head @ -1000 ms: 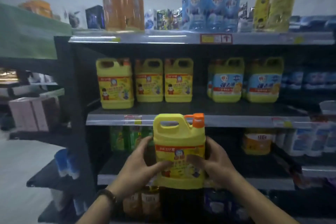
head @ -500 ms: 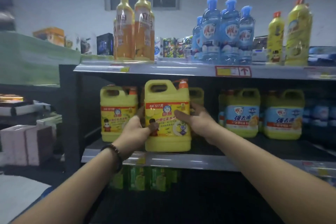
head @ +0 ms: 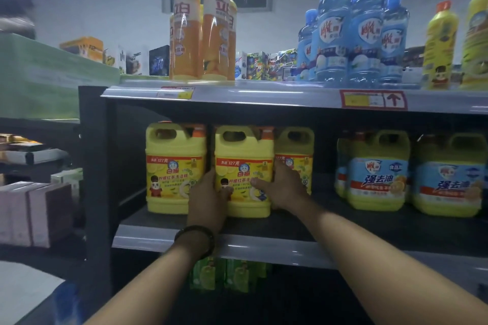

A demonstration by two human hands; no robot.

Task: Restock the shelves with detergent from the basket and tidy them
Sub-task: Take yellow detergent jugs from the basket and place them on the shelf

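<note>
A yellow detergent jug point(head: 244, 148) with an orange cap stands on the dark middle shelf point(head: 290, 227), near its front. My left hand point(head: 207, 200) grips its lower left side, thumb on the label. On the lower right side, my right hand point(head: 281, 187) holds it with fingers spread over the label and round the edge. A matching jug point(head: 174, 166) stands just to its left. Another of the same kind point(head: 295, 145) sits behind it to the right, partly hidden. The basket is out of view.
Blue-labelled yellow jugs point(head: 377, 174) fill the right of the same shelf. The top shelf carries orange bottles point(head: 200, 34), blue bottles point(head: 353, 34) and yellow bottles point(head: 441, 45). Green packs point(head: 227, 274) sit on the shelf below. A black upright point(head: 95, 166) bounds the left end.
Both hands lifted the jug from waist height up to the middle shelf and set it down between the other yellow jugs, pushing it slightly further in. My view came closer.
</note>
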